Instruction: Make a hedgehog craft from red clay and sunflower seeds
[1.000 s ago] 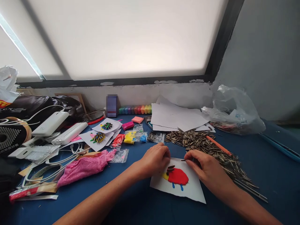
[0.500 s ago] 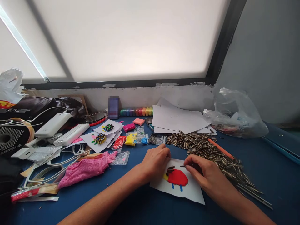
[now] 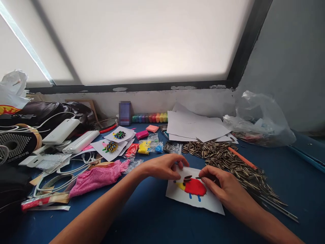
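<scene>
Head view: right hand [image 3: 223,189] pinches a seed [image 3: 198,178], long axis pointing left at the clay [image 3: 195,187]; left hand [image 3: 162,166], fingers loosely open, pins the paper [image 3: 210,203].

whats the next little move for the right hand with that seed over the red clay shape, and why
Probably press the seed into the top edge of the red clay shape. The right hand pinches it with its tip at that edge, a couple of seeds already stick up there, and the left hand rests on the white paper, steadying it.
</scene>
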`<state>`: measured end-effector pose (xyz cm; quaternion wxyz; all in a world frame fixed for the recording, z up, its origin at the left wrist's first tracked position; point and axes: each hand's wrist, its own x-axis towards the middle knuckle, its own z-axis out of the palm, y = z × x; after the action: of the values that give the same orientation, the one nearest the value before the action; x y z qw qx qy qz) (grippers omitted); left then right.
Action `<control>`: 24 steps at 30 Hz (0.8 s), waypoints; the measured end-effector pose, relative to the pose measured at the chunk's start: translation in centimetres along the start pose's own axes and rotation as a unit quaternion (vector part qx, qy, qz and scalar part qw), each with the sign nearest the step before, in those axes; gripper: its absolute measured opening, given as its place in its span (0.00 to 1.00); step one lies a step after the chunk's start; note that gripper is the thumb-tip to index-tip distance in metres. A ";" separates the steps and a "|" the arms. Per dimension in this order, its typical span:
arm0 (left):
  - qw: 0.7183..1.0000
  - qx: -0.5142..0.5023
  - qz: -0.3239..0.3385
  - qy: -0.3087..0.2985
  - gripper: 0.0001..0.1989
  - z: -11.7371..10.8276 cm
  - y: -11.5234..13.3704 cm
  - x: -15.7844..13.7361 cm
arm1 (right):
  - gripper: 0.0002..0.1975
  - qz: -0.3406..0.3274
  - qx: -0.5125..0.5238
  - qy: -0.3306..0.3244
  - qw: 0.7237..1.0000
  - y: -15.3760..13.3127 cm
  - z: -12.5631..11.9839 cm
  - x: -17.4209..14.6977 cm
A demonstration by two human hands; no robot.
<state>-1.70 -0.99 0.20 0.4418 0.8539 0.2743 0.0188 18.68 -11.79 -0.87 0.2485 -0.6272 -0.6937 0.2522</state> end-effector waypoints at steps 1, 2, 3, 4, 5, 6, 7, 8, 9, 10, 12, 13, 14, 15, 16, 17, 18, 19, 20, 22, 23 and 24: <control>1.000 -0.001 -0.002 -0.014 0.24 -0.2 0.1 -0.2 | 0.09 0.000 -0.001 -0.001 1.000 0.0 0.0 0.0; 1.000 0.005 -0.004 -0.025 0.26 -0.3 0.3 -0.3 | 0.10 -0.002 -0.002 -0.001 1.000 0.0 0.1 0.0; 0.999 0.016 -0.005 -0.029 0.28 -0.3 0.4 -0.3 | 0.10 -0.004 -0.002 -0.001 1.000 0.1 0.1 0.0; 0.999 0.031 -0.006 -0.030 0.30 -0.3 0.5 -0.4 | 0.10 -0.008 -0.002 0.000 1.000 0.1 0.2 0.0; 0.998 0.048 -0.006 -0.030 0.31 -0.2 0.6 -0.4 | 0.10 -0.011 -0.004 0.002 1.000 0.1 0.3 0.0; 0.997 0.066 -0.006 -0.030 0.31 0.0 0.7 -0.3 | 0.10 -0.013 -0.006 0.006 1.000 0.1 0.3 0.0; 0.996 0.082 -0.007 -0.029 0.32 0.2 0.8 -0.3 | 0.10 -0.015 -0.010 0.010 1.000 0.1 0.4 -0.1; 0.995 0.095 -0.010 -0.028 0.32 0.3 0.9 -0.3 | 0.10 -0.017 -0.013 0.013 1.000 0.1 0.4 -0.1; 0.994 0.105 -0.014 -0.028 0.32 0.5 1.0 -0.3 | 0.10 -0.020 -0.016 0.016 1.000 0.0 0.5 -0.1; 0.993 0.113 -0.018 -0.027 0.32 0.6 1.1 -0.2 | 0.10 -0.023 -0.017 0.020 0.999 -0.1 0.5 -0.1; 0.992 0.122 -0.024 -0.026 0.32 0.7 1.3 -0.2 | 0.09 -0.032 -0.015 0.029 0.999 -0.3 0.6 0.0; 0.992 0.124 -0.027 -0.024 0.32 0.8 1.4 -0.2 | 0.09 -0.036 -0.015 0.033 0.999 -0.4 0.6 0.0; 0.991 0.126 -0.029 -0.023 0.33 0.8 1.4 -0.2 | 0.09 -0.039 -0.015 0.036 0.998 -0.4 0.7 0.1; 0.991 0.127 -0.032 -0.023 0.33 0.8 1.4 -0.2 | 0.09 -0.040 -0.016 0.037 0.998 -0.4 0.7 0.1; 0.991 0.128 -0.034 -0.024 0.33 0.8 1.4 -0.2 | 0.09 -0.038 -0.016 0.034 0.999 -0.3 0.8 0.1; 0.991 0.129 -0.035 -0.027 0.33 0.8 1.4 -0.2 | 0.09 -0.035 -0.015 0.030 0.999 -0.2 0.9 0.1; 0.991 0.129 -0.035 -0.029 0.33 0.7 1.4 -0.2 | 0.09 -0.031 -0.013 0.025 0.999 -0.1 1.0 0.1; 0.991 0.129 -0.034 -0.032 0.33 0.7 1.4 -0.2 | 0.09 -0.026 -0.010 0.022 0.999 0.0 1.0 0.1; 0.990 0.130 -0.031 -0.033 0.32 0.7 1.4 -0.2 | 0.10 -0.022 -0.008 0.018 1.000 0.1 1.1 0.0; 0.990 0.133 -0.026 -0.033 0.32 0.6 1.5 -0.2 | 0.10 -0.019 -0.006 0.015 1.000 0.2 1.2 0.0; 0.990 0.135 -0.025 -0.033 0.32 0.6 1.5 -0.2 | 0.10 -0.019 -0.007 0.014 1.000 0.2 1.3 0.0; 0.990 0.136 -0.024 -0.033 0.32 0.6 1.5 -0.2 | 0.10 -0.020 -0.008 0.012 1.000 0.2 1.3 0.0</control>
<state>-1.05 -2.27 1.00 0.3302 0.8995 0.2803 -0.0573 17.99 -11.81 -2.02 0.2570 -0.6184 -0.7048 0.2339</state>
